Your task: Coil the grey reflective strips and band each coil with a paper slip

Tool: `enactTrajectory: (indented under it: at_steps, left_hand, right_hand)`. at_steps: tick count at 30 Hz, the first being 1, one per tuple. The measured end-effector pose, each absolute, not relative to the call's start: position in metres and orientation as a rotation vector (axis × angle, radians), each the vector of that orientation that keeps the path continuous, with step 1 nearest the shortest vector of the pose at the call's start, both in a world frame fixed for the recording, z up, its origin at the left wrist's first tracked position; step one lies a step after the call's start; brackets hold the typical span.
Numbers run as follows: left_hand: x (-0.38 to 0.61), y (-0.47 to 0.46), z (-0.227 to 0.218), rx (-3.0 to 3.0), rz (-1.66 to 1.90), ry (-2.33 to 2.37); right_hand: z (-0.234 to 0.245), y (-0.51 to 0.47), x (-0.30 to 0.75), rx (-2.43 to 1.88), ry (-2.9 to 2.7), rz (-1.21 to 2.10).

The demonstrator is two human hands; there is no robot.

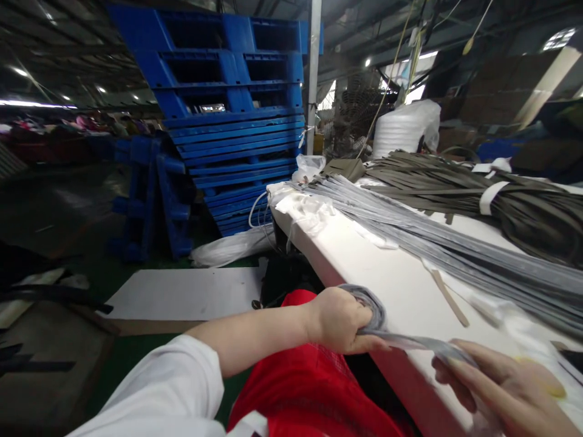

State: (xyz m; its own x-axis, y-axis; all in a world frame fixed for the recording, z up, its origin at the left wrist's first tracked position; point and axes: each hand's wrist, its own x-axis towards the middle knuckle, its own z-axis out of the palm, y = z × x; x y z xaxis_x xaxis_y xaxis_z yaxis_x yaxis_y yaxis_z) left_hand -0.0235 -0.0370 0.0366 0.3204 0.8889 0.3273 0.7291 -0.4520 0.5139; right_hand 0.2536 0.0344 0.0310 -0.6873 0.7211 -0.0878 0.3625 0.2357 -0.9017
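Note:
A coiled roll of grey fabric strip (pixel 377 311) is gripped in my left hand (pixel 339 321), just over the near edge of the white table (pixel 359 261). From the coil the strip runs to the right, into my right hand (pixel 505 382), whose fingers pinch it near the lower right of the view. Part of the coil is hidden behind my left fingers. Beyond my hands, a long bundle of grey strips (pixel 410 233) stretches across the table.
Dark olive strips (pixel 437 188), tied with a white band (pixel 492 198), lie at the table's far side. A thin flat stick (pixel 450 298) rests nearer. Blue pallets (pixel 241 145) are stacked beyond the table. At left, a white-topped low board (pixel 182 294) stands by the floor.

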Motion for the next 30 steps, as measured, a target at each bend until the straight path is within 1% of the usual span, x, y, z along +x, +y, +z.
enactTrajectory:
  at_steps: [2,4,6,8,11,13,15,18,20,21,22,23,25,27,30]
  left_hand:
    - [-0.016,-0.039,0.034,2.055,0.761,1.385]
    - [-0.012,-0.037,0.035,1.604,0.706,1.202]
    - [-0.012,-0.033,0.036,1.181,0.678,0.980]
    - [-0.015,-0.029,0.038,0.912,0.693,0.817]
    - [-0.023,-0.023,0.045,0.706,0.783,0.666]
    - [-0.030,-0.020,0.056,0.638,0.940,0.577]
    - [-0.036,-0.017,0.070,0.624,1.168,0.500]
    - [-0.039,-0.010,0.085,0.778,1.588,0.514]
    - [-0.035,-0.007,0.081,1.059,1.821,0.730]
    - [-0.031,-0.006,0.074,1.265,1.842,0.910]
    - [-0.026,-0.007,0.065,1.506,1.768,1.105]
    - [-0.022,-0.009,0.055,1.756,1.597,1.279]
    - [-0.013,-0.014,0.033,2.172,1.142,1.457]
    - [-0.008,-0.020,0.017,2.391,0.851,1.477]
    - [-0.009,-0.022,0.006,2.355,0.736,1.500]
  right_hand:
    - [0.025,0.051,0.254,-1.094,-2.275,1.169]
    - [0.014,0.059,0.246,-1.183,-2.259,0.951]
    - [0.007,0.056,0.236,-1.216,-2.211,0.891]
    - [0.006,0.045,0.224,-1.125,-2.237,1.029]
    - [0.006,0.030,0.208,-0.974,-2.250,1.209]
    - [-0.001,0.024,0.199,-0.989,-2.214,1.231]
    - [-0.013,0.018,0.191,-1.048,-2.169,1.314]
    - [-0.022,0.002,0.182,-1.027,-2.118,1.656]
    - [-0.011,-0.013,0.181,-0.906,-2.075,1.934]
    - [-0.002,-0.018,0.182,-0.838,-2.027,2.060]
    - [0.009,-0.022,0.184,-0.787,-1.956,2.157]
    - [0.020,-0.024,0.186,-0.771,-1.865,2.216]
    - [0.038,-0.020,0.192,-0.856,-1.704,2.173]
    - [0.045,-0.009,0.199,-1.016,-1.735,1.926]
    - [0.037,0.016,0.207,-1.162,-2.148,1.380]
